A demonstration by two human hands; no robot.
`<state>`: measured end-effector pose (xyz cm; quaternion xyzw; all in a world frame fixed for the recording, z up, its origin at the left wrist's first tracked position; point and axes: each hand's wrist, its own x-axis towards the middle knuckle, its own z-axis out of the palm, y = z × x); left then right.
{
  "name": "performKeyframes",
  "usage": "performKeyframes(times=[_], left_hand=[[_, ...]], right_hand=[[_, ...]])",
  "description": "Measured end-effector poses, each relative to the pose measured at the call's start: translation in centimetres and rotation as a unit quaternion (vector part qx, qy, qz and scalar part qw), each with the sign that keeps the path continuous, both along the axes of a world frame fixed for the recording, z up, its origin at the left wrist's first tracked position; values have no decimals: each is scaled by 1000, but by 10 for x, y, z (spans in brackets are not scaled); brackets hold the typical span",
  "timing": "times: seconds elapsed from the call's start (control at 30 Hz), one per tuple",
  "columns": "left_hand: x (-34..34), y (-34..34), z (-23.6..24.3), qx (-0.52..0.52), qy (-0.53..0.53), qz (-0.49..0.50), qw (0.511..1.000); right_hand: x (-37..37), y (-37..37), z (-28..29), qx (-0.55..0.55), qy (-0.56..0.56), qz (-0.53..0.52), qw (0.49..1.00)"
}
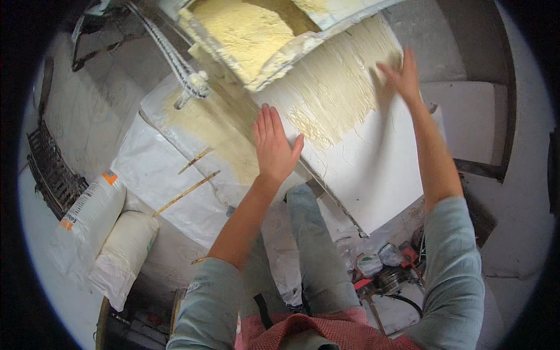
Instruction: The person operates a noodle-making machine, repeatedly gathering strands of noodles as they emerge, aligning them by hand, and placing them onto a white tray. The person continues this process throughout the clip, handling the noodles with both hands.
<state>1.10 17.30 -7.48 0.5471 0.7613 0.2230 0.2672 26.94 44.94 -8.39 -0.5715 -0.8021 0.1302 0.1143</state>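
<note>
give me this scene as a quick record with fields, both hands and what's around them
left hand: open, fingers together, at the left edge of the white board; contact unclear
right hand: open, fingers spread, by the board's right edge; contact unclear
on board: thin pale-yellow strands, tangled near the left hand
above board in view: bin holding crumbly yellow material
left side: two thin sticks on white sheeting; two stuffed white sacks
</note>
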Motion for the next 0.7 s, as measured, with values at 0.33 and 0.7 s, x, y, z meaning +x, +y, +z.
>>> performKeyframes(times=[0.33,0.7], left_hand=[[116,81,-22,31,37,-158,986],[144,-97,44,-111,-125,-361,917]], right_hand=[[-96,-85,-38,-81,117,147,979],[114,-255,-11,-82,41,-120,989]])
